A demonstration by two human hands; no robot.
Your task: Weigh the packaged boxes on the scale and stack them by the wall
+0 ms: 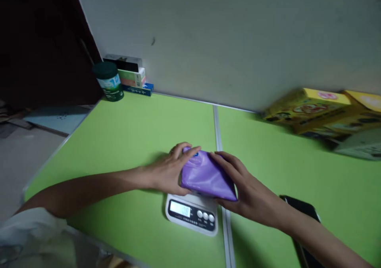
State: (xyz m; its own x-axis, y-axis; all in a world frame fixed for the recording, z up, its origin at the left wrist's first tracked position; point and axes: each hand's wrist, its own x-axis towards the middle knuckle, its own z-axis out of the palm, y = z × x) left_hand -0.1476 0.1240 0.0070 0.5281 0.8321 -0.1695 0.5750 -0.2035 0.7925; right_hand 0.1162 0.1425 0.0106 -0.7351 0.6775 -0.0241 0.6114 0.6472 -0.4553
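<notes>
A purple soft pack point(208, 177), shiny like a tissue or wipes packet, is held between my two hands. My left hand point(171, 171) grips its left end, thumb below and fingers over the top edge. Around the right end my right hand point(242, 182) is closed, fingers on top and thumb underneath. Directly below the pack is a white digital kitchen scale point(192, 216), its display lit and its buttons facing me. The pack hides the scale's platform, so I cannot tell whether the two touch.
A black phone point(302, 210) lies beneath my right forearm. Yellow boxes point(318, 111) stand at the back right. A dark green tub point(108, 81) and small stacked boxes point(132, 77) sit at the back left. A metal seam point(218, 127) crosses the green table point(133, 129) by the wall.
</notes>
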